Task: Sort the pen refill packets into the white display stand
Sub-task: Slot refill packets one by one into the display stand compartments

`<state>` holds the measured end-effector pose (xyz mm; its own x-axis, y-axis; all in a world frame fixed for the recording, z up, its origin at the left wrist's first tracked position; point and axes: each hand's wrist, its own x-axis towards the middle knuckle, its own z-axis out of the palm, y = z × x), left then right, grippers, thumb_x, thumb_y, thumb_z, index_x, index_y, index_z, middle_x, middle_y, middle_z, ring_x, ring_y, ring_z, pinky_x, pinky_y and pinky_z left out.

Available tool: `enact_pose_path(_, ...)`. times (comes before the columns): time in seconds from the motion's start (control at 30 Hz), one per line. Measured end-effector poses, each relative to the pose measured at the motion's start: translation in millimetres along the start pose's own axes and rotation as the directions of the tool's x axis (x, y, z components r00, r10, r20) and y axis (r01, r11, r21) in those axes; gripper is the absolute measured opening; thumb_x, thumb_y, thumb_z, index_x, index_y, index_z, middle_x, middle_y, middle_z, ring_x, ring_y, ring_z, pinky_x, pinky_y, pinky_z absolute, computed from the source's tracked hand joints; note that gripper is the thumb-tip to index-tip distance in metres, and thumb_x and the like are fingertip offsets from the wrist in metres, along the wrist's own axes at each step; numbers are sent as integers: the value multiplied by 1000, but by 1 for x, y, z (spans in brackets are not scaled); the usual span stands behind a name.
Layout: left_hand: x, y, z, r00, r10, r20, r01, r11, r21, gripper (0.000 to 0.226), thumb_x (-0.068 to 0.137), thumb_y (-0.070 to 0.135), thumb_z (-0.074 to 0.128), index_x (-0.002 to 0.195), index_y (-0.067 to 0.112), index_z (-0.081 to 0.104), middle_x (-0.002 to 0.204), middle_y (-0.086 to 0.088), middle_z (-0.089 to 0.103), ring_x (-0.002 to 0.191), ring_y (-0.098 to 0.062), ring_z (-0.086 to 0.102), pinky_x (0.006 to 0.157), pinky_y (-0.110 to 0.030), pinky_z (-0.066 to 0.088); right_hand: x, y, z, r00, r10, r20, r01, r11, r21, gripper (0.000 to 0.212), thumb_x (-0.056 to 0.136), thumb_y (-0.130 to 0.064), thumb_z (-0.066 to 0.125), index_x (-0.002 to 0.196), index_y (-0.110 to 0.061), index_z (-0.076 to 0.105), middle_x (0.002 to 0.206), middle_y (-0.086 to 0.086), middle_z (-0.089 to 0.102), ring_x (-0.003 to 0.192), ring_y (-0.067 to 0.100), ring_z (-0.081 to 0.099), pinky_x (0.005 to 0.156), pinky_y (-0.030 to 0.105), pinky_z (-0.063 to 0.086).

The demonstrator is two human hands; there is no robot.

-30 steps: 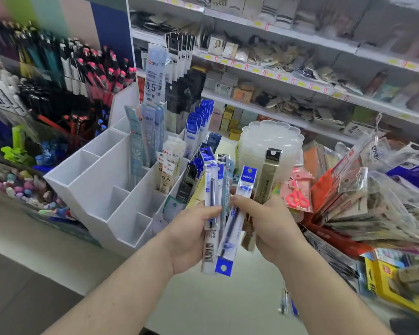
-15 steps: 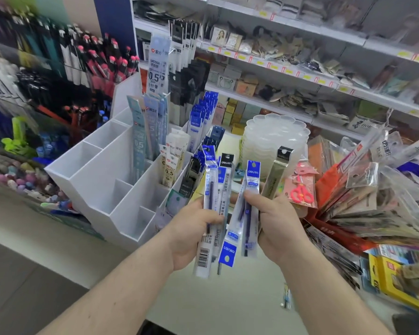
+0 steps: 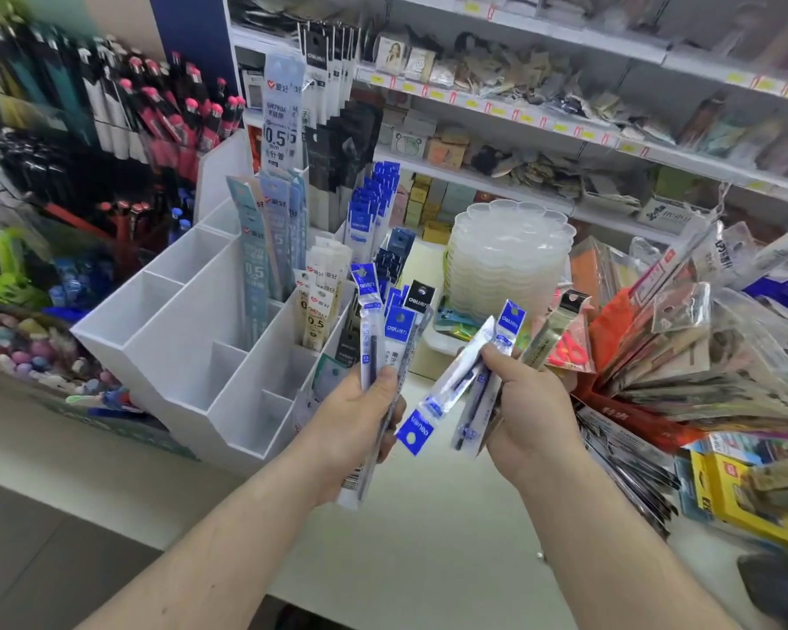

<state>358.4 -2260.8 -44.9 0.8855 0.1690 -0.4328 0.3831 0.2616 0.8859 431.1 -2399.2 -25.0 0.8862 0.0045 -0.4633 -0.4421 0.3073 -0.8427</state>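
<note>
The white display stand sits on the counter left of centre, with stepped compartments. Its rear right slots hold tall blue-grey 0.5 refill packets, cream packets and blue-topped packets; the left and front slots look bare. My left hand grips a fan of upright blue-headed refill packets just right of the stand. My right hand holds two blue-headed packets, tilted, plus a black-topped gold packet behind them.
A stack of clear plastic trays stands behind my hands. A heap of bagged stationery and a yellow box crowd the right side. Pen racks fill the left; shelves run along the back.
The two bundles have come apart: my right hand drew two blue-headed packets out to the right and tilted them, while my left hand kept the rest upright near the stand.
</note>
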Motion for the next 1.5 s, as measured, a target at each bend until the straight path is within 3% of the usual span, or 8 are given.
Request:
enact_pose_path(0.13, 0, 2, 0, 995, 48, 88, -60, 988, 143, 59, 85, 60, 47, 105, 4, 51, 54, -1, 50, 45, -12, 43, 45, -22, 39, 2, 2, -4, 998, -30, -59, 28, 999, -28, 9, 94, -10, 64, 94, -5, 71, 75, 1, 73, 70, 14, 70, 74, 36, 55)
enact_pose_path(0.37, 9, 4, 1, 993, 44, 108, -66, 977, 205, 11, 89, 12, 68, 87, 13, 58, 46, 4, 51, 38, -12, 41, 42, -23, 37, 6, 0, -14, 987, -159, 10, 159, 970, -184, 14, 95, -12, 64, 99, -1, 71, 73, -1, 75, 68, 11, 70, 67, 28, 58)
enact_pose_path(0.5, 15, 11, -13, 989, -26, 147, -29, 931, 363, 30, 70, 27, 80, 90, 15, 62, 59, -5, 60, 44, -16, 47, 44, -26, 39, 10, -32, -44, 777, -440, 450, 626, 614, -481, 23, 93, -11, 68, 75, -26, 71, 66, -11, 67, 62, 6, 60, 67, 23, 45)
enact_pose_path(0.6, 18, 16, -18, 974, -97, 204, -16, 872, 490, 44, 59, 33, 81, 97, 20, 63, 72, -4, 71, 54, -17, 60, 50, -30, 47, 8, -55, -49, 628, -210, 749, 771, 298, -563, 9, 83, -18, 78, 75, -22, 76, 97, -10, 69, 88, 4, 64, 78, 12, 45)
enact_pose_path(0.8, 20, 27, -11, 942, -102, 321, -71, 873, 483, 32, 66, 27, 73, 97, 25, 64, 71, -6, 66, 58, -22, 54, 56, -33, 45, 14, -51, -43, 605, 119, 787, 788, 51, -614, 10, 78, -33, 75, 80, -24, 76, 106, -11, 71, 96, 1, 63, 82, 23, 49)
enact_pose_path(0.97, 20, 28, -14, 943, -81, 323, -31, 944, 327, 44, 52, 28, 78, 94, 24, 65, 70, -9, 55, 51, -19, 41, 45, -25, 36, 7, -40, -49, 592, 134, 795, 792, 87, -605, 17, 79, -34, 76, 70, -41, 63, 75, -21, 57, 73, 5, 55, 64, 20, 40)
enact_pose_path(1.17, 18, 28, -3, 960, -30, 278, -39, 970, 239, 21, 92, 7, 64, 111, 4, 56, 51, 2, 54, 41, -12, 44, 43, -23, 36, -8, -26, -56, 712, 149, 686, 630, 294, -718, 29, 83, -14, 76, 81, -36, 57, 68, -18, 60, 56, 4, 50, 53, 25, 45)
enact_pose_path(1.5, 25, 11, 9, 994, 107, 32, -111, 913, 392, 22, 90, 24, 72, 102, 19, 54, 76, -3, 58, 55, -12, 53, 50, -24, 46, -22, -25, -66, 883, -64, 464, 387, 658, -646, 26, 99, -26, 58, 79, -13, 68, 71, -8, 66, 72, 13, 57, 74, 34, 42)
